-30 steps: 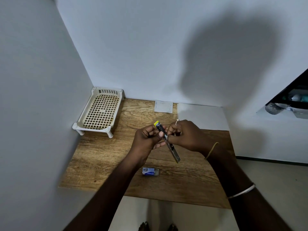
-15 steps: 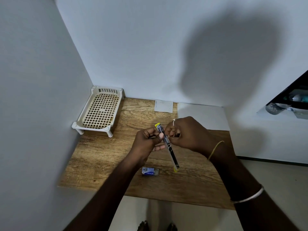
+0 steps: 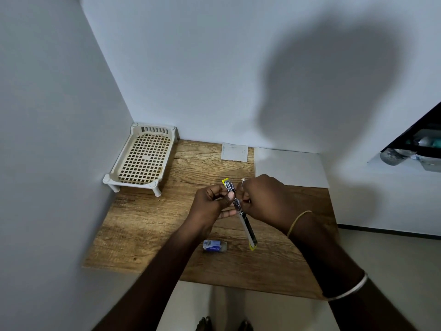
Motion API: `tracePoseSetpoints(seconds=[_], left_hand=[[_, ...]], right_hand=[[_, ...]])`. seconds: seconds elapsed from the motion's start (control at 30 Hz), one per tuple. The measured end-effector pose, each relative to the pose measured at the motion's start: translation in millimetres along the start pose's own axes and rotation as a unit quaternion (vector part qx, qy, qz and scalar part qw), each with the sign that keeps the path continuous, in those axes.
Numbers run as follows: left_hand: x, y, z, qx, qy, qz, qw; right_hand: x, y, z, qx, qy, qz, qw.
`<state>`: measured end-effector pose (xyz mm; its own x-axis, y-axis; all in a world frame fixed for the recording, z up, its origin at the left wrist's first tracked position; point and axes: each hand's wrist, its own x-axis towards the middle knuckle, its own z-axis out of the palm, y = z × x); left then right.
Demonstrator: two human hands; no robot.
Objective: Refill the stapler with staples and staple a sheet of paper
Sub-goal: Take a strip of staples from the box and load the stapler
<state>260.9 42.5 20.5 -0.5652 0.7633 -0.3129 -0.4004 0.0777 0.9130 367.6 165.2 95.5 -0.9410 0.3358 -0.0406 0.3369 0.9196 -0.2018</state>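
We hold the stapler swung open into one long strip, in the air above the wooden table. Our left hand grips its upper half, thumb laid across the metal channel. Our right hand closes on its middle from the other side, fingers curled in. Whether a strip of staples sits under those fingers we cannot tell. The lower, yellow-tipped end hangs free, pointing down toward the table edge near us.

We judge the refill unfinished, and the risks gather at the channel. A strip fed in crooked or legs-up could jam the pusher. A strip pinched too hard may snap and scatter, and loose staples would drop past the table edge. Because the free half hangs unsupported, it can swing shut on a fingertip. The small staple box lies on the table just below our left wrist, where a forearm could knock it off. The sheet of paper waits flat at the far right corner, well apart from all this
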Motion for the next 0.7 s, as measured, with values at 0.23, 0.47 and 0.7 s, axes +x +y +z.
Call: tracePoseSetpoints(seconds=[0.23,0.47,0.7], left_hand=[[0.2,0.6,0.2,0.004,-0.001,-0.005,1.000],[-0.2,0.5,-0.8,0.011,-0.008,-0.008,1.000],[-0.3,-5.5,-1.7,0.040,-0.008,-0.012,0.999]], right_hand=[[-1.0,4.3,1.6,0.019,0.003,-0.011,1.000],[-2.0,7.3,1.7,0.048,-0.013,-0.020,0.999],[1.6,9.3,4.7,-0.034,-0.032,-0.072,0.996]])
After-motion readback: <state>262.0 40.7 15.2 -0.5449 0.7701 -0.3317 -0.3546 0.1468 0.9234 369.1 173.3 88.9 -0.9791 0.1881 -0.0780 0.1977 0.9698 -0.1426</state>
